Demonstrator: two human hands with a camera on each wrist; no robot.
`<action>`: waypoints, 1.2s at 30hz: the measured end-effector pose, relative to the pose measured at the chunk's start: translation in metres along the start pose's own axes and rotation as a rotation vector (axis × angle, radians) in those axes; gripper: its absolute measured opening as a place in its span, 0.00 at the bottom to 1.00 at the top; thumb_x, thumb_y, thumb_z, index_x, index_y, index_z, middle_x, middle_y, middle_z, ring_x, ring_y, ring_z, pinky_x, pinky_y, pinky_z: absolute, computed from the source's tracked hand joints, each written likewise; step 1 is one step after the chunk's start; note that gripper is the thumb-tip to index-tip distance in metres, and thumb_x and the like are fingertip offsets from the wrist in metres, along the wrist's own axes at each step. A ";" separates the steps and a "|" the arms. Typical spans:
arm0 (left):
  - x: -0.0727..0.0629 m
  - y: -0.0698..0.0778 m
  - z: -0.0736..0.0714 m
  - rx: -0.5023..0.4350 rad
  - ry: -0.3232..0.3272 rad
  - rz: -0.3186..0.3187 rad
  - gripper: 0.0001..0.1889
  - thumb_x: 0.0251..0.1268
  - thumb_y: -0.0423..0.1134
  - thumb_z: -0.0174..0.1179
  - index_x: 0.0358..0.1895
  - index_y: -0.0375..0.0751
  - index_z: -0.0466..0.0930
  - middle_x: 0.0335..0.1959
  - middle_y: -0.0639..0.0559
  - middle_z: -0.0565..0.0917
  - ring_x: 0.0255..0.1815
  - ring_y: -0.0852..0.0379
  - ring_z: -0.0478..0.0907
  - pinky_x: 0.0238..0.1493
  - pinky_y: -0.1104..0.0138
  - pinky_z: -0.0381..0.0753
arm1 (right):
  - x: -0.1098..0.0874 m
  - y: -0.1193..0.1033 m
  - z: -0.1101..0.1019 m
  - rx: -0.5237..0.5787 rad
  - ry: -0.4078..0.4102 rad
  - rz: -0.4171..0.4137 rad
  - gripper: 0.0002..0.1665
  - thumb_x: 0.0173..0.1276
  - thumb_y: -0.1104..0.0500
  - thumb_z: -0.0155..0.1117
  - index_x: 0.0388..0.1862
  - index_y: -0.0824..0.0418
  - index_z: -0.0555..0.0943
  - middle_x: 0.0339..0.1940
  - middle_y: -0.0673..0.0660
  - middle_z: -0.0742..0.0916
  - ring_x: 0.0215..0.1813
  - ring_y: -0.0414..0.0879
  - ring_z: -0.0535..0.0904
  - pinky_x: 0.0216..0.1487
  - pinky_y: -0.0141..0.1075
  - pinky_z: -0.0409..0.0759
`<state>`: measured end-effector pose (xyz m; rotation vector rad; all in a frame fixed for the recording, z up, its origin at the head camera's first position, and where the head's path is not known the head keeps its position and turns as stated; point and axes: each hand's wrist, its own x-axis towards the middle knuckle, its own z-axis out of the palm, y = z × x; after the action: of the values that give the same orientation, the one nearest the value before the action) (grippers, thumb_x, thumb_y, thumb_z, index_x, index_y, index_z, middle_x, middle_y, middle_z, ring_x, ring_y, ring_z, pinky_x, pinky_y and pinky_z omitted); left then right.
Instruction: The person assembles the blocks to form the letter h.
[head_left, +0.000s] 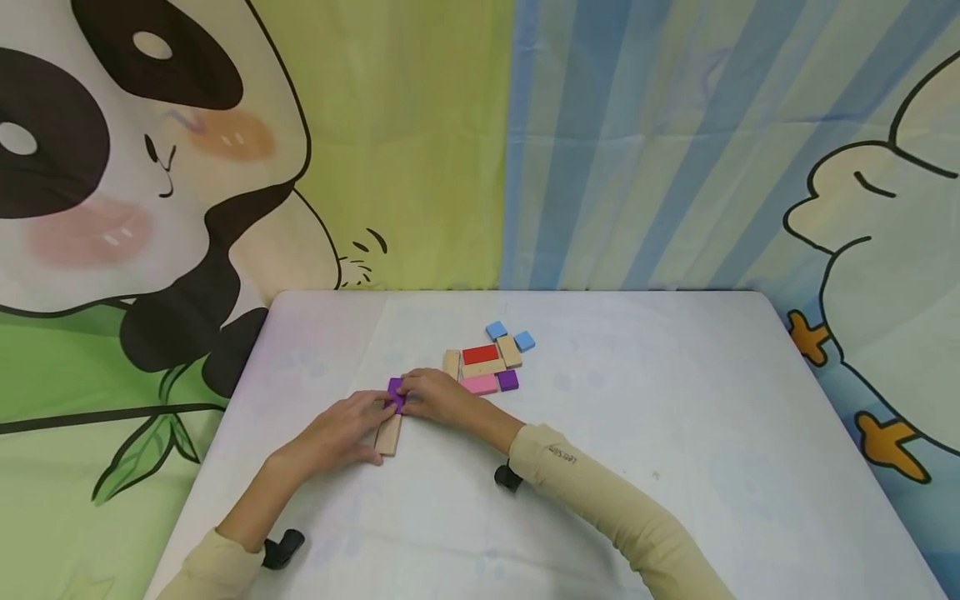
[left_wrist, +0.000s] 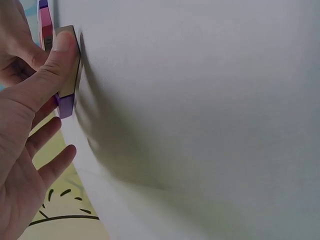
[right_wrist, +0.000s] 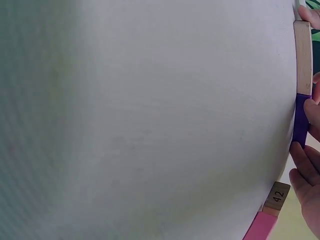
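The left hand (head_left: 341,435) is partly spread, its thumb set against the near end of a plain wooden block (head_left: 388,436) and its fingertips reaching the adjoining purple block (head_left: 395,386); its lower fingers extend free. The right hand (head_left: 441,397) pinches the purple block. Both blocks lie end to end on the counter (head_left: 645,392), left of a pink block (head_left: 481,385).
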<state>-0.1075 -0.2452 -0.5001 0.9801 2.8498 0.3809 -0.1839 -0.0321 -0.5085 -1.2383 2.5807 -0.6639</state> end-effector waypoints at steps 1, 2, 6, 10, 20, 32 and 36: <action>0.000 0.000 0.000 -0.015 0.002 -0.002 0.44 0.45 0.54 0.73 0.68 0.40 0.71 0.68 0.43 0.69 0.68 0.45 0.69 0.60 0.48 0.76 | 0.000 0.000 0.000 -0.005 -0.001 -0.002 0.18 0.67 0.53 0.66 0.53 0.60 0.83 0.60 0.57 0.84 0.65 0.47 0.77 0.68 0.35 0.74; -0.001 -0.001 -0.001 -0.028 0.002 -0.004 0.44 0.45 0.54 0.73 0.68 0.40 0.70 0.69 0.42 0.69 0.69 0.44 0.68 0.61 0.48 0.76 | 0.001 0.000 0.001 -0.005 -0.003 0.000 0.18 0.67 0.53 0.66 0.53 0.59 0.83 0.60 0.57 0.84 0.65 0.47 0.77 0.69 0.35 0.73; -0.003 -0.004 0.000 -0.059 0.001 0.001 0.41 0.50 0.54 0.70 0.68 0.40 0.69 0.71 0.42 0.66 0.70 0.42 0.67 0.62 0.46 0.74 | 0.001 -0.001 -0.001 -0.019 -0.005 0.004 0.19 0.66 0.53 0.67 0.53 0.59 0.84 0.60 0.56 0.84 0.66 0.46 0.77 0.69 0.34 0.73; -0.003 -0.006 0.003 -0.068 0.022 -0.002 0.36 0.58 0.53 0.66 0.68 0.41 0.70 0.72 0.41 0.66 0.71 0.42 0.66 0.64 0.46 0.73 | 0.002 -0.002 -0.003 -0.021 -0.001 0.009 0.18 0.66 0.53 0.67 0.52 0.59 0.84 0.57 0.55 0.85 0.63 0.45 0.79 0.67 0.33 0.75; 0.004 -0.006 0.007 -0.022 0.098 -0.042 0.32 0.54 0.52 0.69 0.62 0.42 0.78 0.67 0.43 0.74 0.67 0.44 0.71 0.60 0.47 0.76 | -0.003 0.001 -0.005 0.001 -0.008 0.018 0.19 0.67 0.51 0.66 0.53 0.57 0.82 0.55 0.53 0.86 0.56 0.42 0.80 0.60 0.28 0.77; 0.007 -0.001 0.005 -0.090 0.022 -0.135 0.35 0.54 0.53 0.69 0.67 0.46 0.73 0.69 0.45 0.71 0.68 0.43 0.70 0.63 0.45 0.74 | -0.055 0.076 -0.065 -0.047 0.035 0.148 0.25 0.68 0.56 0.64 0.62 0.65 0.77 0.70 0.65 0.74 0.72 0.59 0.67 0.73 0.50 0.68; 0.007 -0.001 0.002 -0.090 0.008 -0.135 0.39 0.55 0.53 0.68 0.70 0.43 0.68 0.70 0.43 0.69 0.68 0.42 0.69 0.63 0.45 0.74 | -0.068 0.104 -0.080 -0.126 0.039 0.118 0.25 0.67 0.57 0.66 0.60 0.67 0.78 0.64 0.65 0.80 0.68 0.58 0.72 0.71 0.50 0.69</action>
<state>-0.1131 -0.2412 -0.5028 0.7669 2.8567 0.4950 -0.2414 0.1023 -0.4887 -1.1075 2.7397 -0.5140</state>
